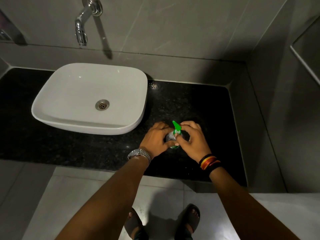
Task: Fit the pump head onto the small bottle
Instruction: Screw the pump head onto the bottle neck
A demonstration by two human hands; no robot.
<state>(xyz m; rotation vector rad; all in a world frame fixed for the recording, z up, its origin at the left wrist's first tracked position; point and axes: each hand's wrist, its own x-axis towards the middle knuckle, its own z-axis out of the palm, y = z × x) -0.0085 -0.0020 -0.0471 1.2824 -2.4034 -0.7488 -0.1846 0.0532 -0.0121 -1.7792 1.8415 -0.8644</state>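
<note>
Small bottle (170, 138), clear-bodied with green at its base, stands upright on the black granite countertop (103, 151) toward the front edge, right of the white basin (90, 98). Green pump head (176, 127) sits at the bottle's top, nozzle pointing toward the back wall and slightly left. Left hand (155, 139) wraps the bottle body; right hand (192, 137) pinches the pump collar.

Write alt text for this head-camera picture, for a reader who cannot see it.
Two bare hands work on a small bottle on a black counter: the left hand holds its body, and the right hand has its grip on the green pump head at the top. A white basin sits to the left, below a chrome wall tap.
</note>
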